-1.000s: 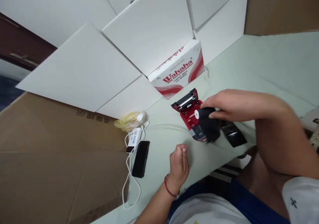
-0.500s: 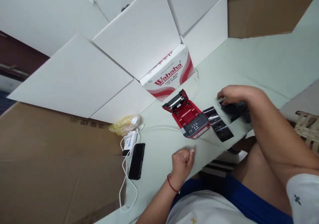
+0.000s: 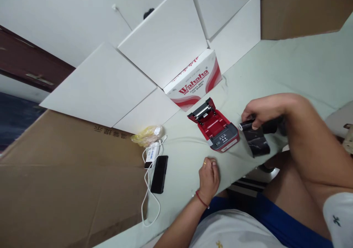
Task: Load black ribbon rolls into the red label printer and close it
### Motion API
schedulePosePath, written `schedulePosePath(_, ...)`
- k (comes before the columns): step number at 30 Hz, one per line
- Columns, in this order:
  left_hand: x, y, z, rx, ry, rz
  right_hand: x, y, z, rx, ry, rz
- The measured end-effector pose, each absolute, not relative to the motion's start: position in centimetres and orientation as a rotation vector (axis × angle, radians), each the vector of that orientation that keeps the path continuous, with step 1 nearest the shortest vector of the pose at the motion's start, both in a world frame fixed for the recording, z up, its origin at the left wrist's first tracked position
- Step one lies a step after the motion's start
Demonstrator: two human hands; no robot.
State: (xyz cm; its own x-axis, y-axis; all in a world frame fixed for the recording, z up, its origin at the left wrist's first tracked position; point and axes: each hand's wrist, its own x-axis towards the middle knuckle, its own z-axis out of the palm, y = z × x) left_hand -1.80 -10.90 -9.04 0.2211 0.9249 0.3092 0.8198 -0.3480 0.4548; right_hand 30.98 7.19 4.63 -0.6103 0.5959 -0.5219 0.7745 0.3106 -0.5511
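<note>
Near the table's right side, my right hand point(image 3: 257, 112) is closed around the end of a black label roll point(image 3: 246, 125). Its unrolled strip point(image 3: 259, 145) hangs down toward the table's front edge, and part of the roll is hidden behind the hand and forearm. Just left of the roll stands a small red and black label printer point(image 3: 219, 128), its lid point(image 3: 204, 111) raised and its red inside bare. My left hand point(image 3: 209, 174) rests on the table in front of the printer, fingers curled in with nothing visible in them.
Behind the printer stands a white and red Wahaha box point(image 3: 197, 82) against white panels point(image 3: 154, 38). To the left lie a black phone point(image 3: 159, 174), a white cable point(image 3: 159, 207), a small white box point(image 3: 152, 152) and a yellow plastic bag point(image 3: 147, 136). Large cardboard point(image 3: 68, 182) borders the left.
My right hand has taken hold of the black label roll's end, and its strip has shifted, now hanging below the hand. My left hand's fingers have curled further. The view has turned slightly.
</note>
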Motion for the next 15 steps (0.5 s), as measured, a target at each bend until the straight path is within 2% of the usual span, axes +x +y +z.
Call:
schedulePosePath(2, -1.8, -10.8, -9.1, 2.288, 1.641, 0.768, 32.7, 6.2, 6.6, 1.079, 2.432, -1.376)
schedulePosePath(4, -1.8, -10.8, -9.2, 2.280, 1.631, 0.724, 32.7, 5.5, 7.9, 0.946, 2.559, -1.409)
schedulePosePath(8, -2.0, -10.9, -9.6, 2.290, 1.639, 0.641, 27.5, 4.9, 8.2, 1.123, 2.762, -0.952)
schedulePosePath(11, -2.0, -11.0, -9.7, 2.304, 1.625, 0.606, 22.1, 4.9, 7.3, 1.365, 2.647, -0.583)
schedulePosePath(15, -2.0, -11.0, -9.7, 2.285, 1.632, 0.595, 17.8, 4.9, 6.2, 1.458, 2.585, -0.534)
